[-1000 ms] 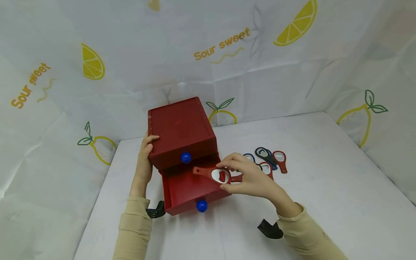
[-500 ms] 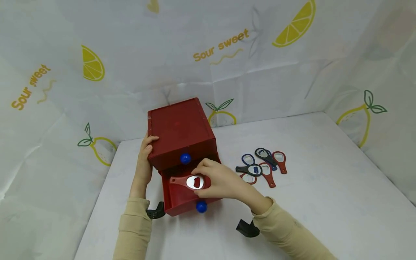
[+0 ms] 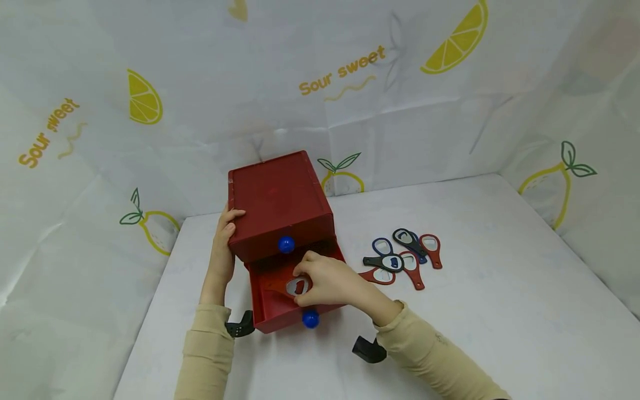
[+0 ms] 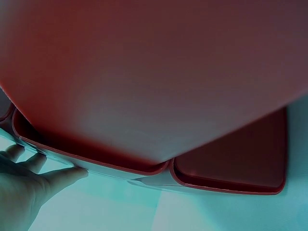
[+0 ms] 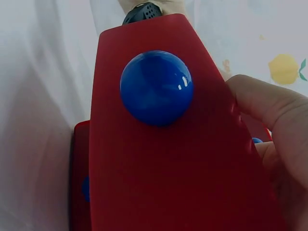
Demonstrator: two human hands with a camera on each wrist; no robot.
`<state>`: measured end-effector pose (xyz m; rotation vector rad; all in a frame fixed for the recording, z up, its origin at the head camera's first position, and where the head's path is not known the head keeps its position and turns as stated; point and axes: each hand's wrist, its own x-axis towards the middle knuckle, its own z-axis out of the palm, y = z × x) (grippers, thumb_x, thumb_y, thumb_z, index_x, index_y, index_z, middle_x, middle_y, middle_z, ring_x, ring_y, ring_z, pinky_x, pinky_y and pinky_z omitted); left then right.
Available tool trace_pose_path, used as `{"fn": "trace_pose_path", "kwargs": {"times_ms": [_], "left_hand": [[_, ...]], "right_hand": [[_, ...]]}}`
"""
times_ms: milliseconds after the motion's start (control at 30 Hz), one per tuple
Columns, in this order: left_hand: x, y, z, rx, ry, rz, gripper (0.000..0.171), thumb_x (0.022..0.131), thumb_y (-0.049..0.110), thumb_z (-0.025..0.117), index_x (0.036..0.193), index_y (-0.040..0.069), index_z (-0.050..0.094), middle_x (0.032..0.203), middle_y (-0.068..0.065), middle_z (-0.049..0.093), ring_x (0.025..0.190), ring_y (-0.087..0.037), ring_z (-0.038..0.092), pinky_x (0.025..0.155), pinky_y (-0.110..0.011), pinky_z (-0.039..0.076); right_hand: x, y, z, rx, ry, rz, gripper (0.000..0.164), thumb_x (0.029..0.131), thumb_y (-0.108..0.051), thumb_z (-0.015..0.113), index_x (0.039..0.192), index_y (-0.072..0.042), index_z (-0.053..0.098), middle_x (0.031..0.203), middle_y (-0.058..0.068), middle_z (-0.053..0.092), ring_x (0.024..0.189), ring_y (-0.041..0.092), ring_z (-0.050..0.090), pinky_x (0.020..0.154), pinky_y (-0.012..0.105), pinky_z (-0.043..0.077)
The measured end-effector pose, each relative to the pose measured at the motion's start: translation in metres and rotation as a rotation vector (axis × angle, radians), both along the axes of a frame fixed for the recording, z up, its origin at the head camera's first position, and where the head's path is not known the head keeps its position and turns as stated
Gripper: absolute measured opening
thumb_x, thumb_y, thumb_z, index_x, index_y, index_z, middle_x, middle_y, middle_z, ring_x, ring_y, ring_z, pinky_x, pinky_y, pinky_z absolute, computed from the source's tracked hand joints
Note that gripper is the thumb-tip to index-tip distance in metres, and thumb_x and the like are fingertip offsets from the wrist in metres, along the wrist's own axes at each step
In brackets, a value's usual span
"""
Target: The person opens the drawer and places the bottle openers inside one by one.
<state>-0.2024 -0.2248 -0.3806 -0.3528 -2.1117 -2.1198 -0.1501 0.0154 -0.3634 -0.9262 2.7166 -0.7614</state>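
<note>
A red two-drawer box (image 3: 275, 189) stands at middle left in the head view, its lower drawer (image 3: 272, 319) pulled out. My left hand (image 3: 220, 250) rests against the box's left side, fingertips at the top edge. In the left wrist view, the left hand's (image 4: 29, 185) fingers lie fairly straight along the box. Inside the open drawer, my right hand (image 3: 330, 280) pinches a red bottle opener (image 3: 290, 286) by its round end, the handle pointing left. In the right wrist view, the drawer front with its blue knob (image 5: 157, 88) hides the opener; the right hand (image 5: 284, 115) reaches over the edge.
Several bottle openers in red, black and blue lie in a loose pile right of the box, among them a black opener (image 3: 392, 262) and a red opener (image 3: 431, 250). A blue knob (image 3: 286, 244) sits on the upper drawer. White lemon-print cloth stands behind.
My right hand has carried the red bottle opener leftward from beside the drawer and down into it. The left hand and the box have stayed put.
</note>
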Motion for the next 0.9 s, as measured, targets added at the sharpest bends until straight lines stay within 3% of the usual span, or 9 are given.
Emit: {"fn": "trace_pose_path", "kwargs": {"times_ms": [267,500,900], "left_hand": [[-0.001,-0.001,-0.002,0.002,0.005,0.002,0.031,0.093,0.036,0.033,0.119,0.028,0.048,0.155,0.016,0.009,0.136,-0.024,0.021,0.099,-0.039,0.029],[-0.001,-0.001,-0.001,-0.009,0.006,0.011,0.032,0.093,0.036,0.033,0.119,0.029,0.048,0.155,0.014,0.009,0.135,-0.024,0.021,0.097,-0.038,0.030],[-0.002,-0.002,-0.002,-0.012,0.011,0.003,0.033,0.092,0.032,0.031,0.120,0.027,0.048,0.155,0.017,0.008,0.136,-0.022,0.019,0.098,-0.038,0.028]], "right_hand": [[-0.010,-0.006,-0.007,-0.007,-0.084,0.077,0.040,0.072,-0.035,0.073,0.106,-0.013,0.068,0.099,-0.001,0.059,0.079,0.008,0.051,0.067,0.019,0.044],[-0.017,-0.010,-0.011,0.025,-0.100,0.125,0.037,0.073,-0.032,0.075,0.103,-0.012,0.069,0.096,0.000,0.058,0.079,0.008,0.049,0.066,0.019,0.042],[-0.013,-0.014,-0.012,0.059,-0.144,0.126,0.034,0.073,-0.027,0.075,0.102,-0.009,0.068,0.095,0.002,0.058,0.078,0.009,0.048,0.066,0.018,0.043]]}}
